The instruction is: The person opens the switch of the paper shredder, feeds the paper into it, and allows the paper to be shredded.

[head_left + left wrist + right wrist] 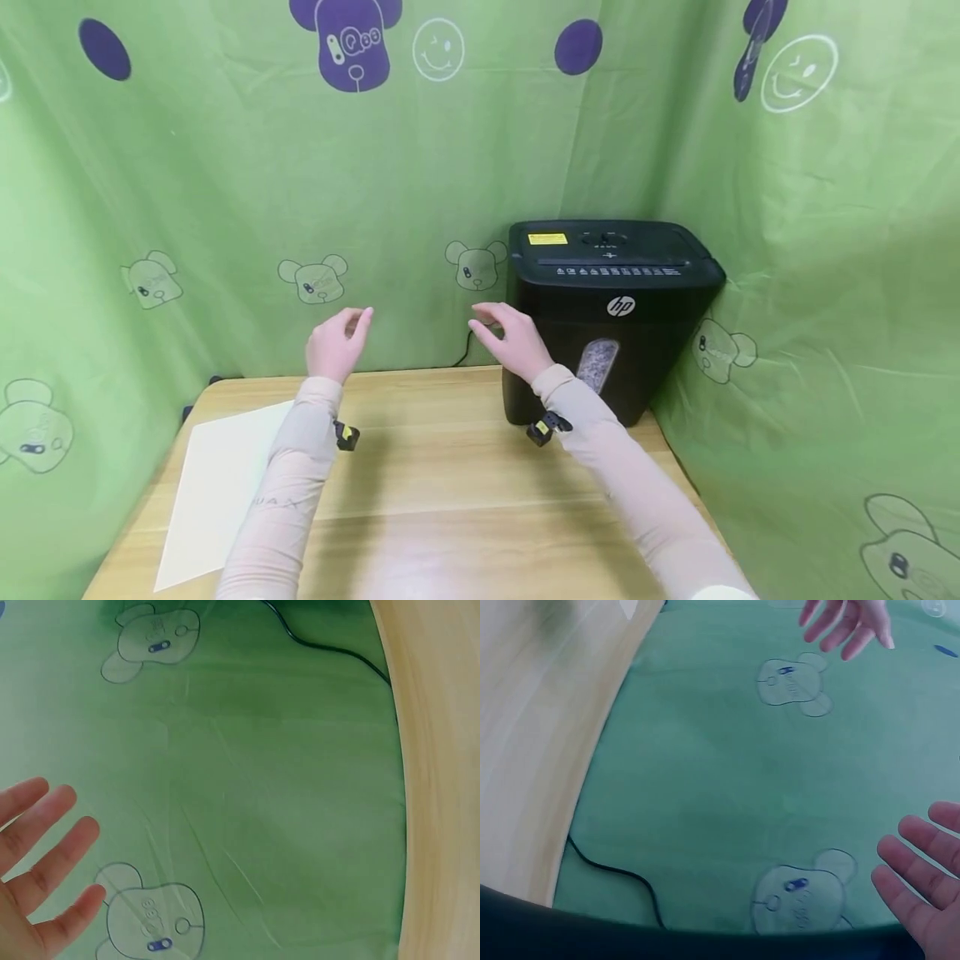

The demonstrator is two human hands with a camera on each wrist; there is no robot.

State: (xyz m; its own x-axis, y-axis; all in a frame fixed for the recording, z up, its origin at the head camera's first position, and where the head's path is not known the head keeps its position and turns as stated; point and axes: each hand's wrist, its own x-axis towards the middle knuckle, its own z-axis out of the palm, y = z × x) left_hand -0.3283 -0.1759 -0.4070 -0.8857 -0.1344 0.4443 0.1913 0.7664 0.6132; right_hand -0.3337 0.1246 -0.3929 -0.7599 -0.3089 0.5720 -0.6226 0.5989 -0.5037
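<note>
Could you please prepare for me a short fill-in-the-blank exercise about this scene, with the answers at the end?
1. The logo on the front of the black shredder reads ____.
2. On the wooden table, the white sheet lies closer to the person's ____ hand.
3. The small label on top of the shredder is ____.
4. The background colour of the curtain is ____.

Missing words: hp; left; yellow; green.
</note>
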